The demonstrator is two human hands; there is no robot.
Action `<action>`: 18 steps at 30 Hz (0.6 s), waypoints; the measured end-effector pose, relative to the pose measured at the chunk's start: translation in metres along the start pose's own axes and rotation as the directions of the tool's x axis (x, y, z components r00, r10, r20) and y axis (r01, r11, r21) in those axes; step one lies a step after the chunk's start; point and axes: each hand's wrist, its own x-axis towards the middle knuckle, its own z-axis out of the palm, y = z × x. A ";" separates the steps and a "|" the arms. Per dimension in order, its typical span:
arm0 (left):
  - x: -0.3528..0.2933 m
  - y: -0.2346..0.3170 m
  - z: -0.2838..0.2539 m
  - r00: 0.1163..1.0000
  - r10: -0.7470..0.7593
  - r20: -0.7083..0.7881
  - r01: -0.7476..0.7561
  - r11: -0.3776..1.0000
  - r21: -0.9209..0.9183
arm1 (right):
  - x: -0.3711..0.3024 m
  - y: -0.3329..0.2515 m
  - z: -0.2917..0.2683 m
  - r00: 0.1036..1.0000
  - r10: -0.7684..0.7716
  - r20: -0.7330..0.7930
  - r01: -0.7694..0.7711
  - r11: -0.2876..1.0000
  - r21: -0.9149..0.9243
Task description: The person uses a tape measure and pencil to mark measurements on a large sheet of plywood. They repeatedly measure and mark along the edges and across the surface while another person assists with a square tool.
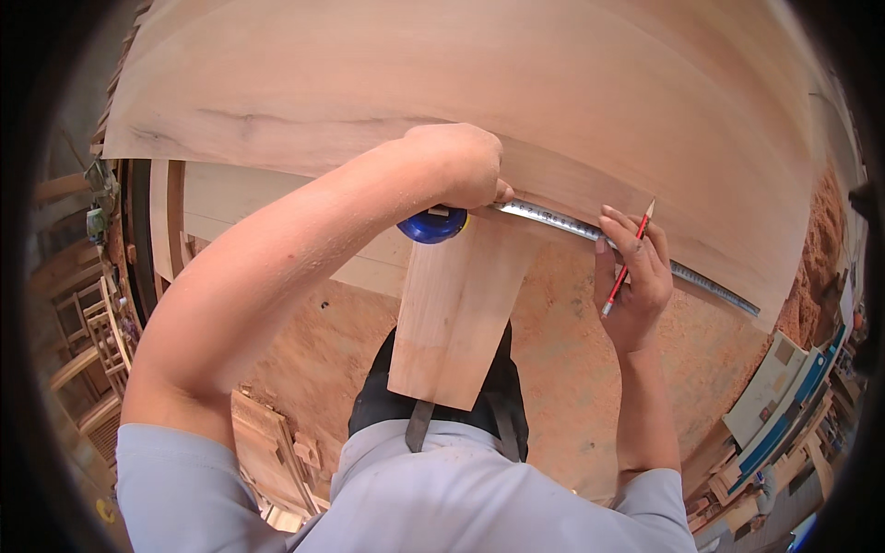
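Tape measure (431, 229) lies drawn out in front of you, its round blue case (422, 232) above the far end of a narrow board (452, 318) and its silver blade (559, 219) running off to your right along the near edge of a large wooden panel (470, 83). The end of the blade sits near the panel's right corner.

Your hands are apart, both at the tape. Your left hand (466, 166) is curled over the case at the point where the blade comes out, a fingertip (504, 192) on the blade; its palm side is hidden, so you cannot tell how firmly it grips. Your right hand (638, 267) is farther along, thumb and forefinger at the near edge of the blade, with a red pencil (627, 264) clamped between its fingers. The sharpened tip points away from you over the panel, the pale end back toward you.

The narrow board reaches back over your dark trousers (369, 396), near your pale grey shirt (415, 498). Sawdust covers the floor (572, 387) below. To your left are wooden frames (106, 332); to your right, a reddish heap of shavings (823, 230) and stacked offcuts (784, 461).
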 end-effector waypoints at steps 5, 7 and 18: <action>0.001 0.004 0.002 1.000 -0.027 -0.007 0.027 0.999 0.033 | -0.024 0.016 -0.026 1.000 -0.015 0.020 0.019 0.968 -0.251; 0.003 0.006 0.001 0.998 -0.057 0.025 0.055 0.996 0.069 | -0.031 0.022 -0.032 1.000 0.006 0.018 -0.001 0.961 -0.276; -0.005 -0.002 0.006 0.996 -0.024 -0.091 0.030 0.998 0.058 | -0.043 0.042 -0.019 0.994 -0.094 -0.058 0.069 0.935 -0.347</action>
